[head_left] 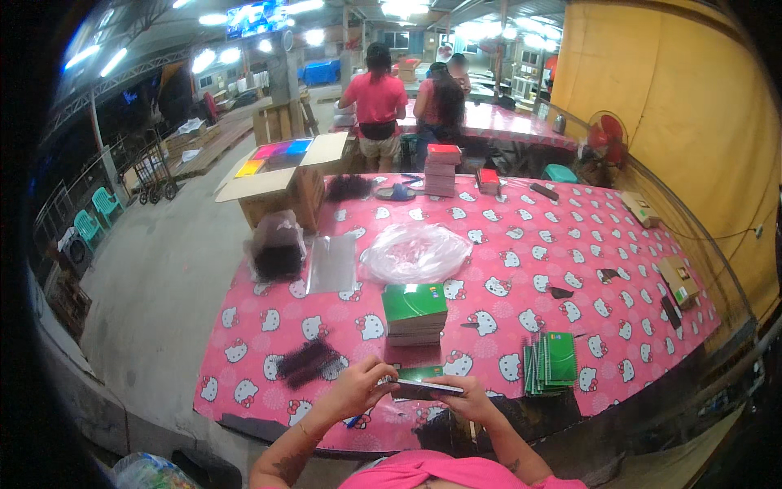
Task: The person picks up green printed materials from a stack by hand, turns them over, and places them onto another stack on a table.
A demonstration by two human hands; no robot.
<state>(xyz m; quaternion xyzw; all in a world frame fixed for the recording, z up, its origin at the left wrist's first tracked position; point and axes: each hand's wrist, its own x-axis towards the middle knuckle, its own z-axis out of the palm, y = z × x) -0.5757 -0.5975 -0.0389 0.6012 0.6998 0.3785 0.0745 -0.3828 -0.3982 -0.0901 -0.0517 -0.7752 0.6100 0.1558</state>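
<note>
Near the front edge of the table, my left hand (371, 385) and my right hand (466, 398) grip a thin notebook (422, 390) by its two ends. It is tilted nearly edge-on, with a dark face toward me. Just behind it part of a green cover (420, 373) shows. Farther back stands a tall stack of green notebooks (414, 312). To the right sit several green spiral-bound notebooks (551, 363), with black coils along their edges. A heap of loose black binding coils (306, 363) lies left of my left hand, and a blue pen-like object (354, 421) is partly hidden below my wrist.
A pink patterned cover spreads over the table (505, 310). Clear plastic sheets (331, 265), a crumpled plastic bag (415, 253) and a bag of black coils (277, 249) lie beyond. An open carton (281, 196) stands far left. Several people (379, 98) are at another table.
</note>
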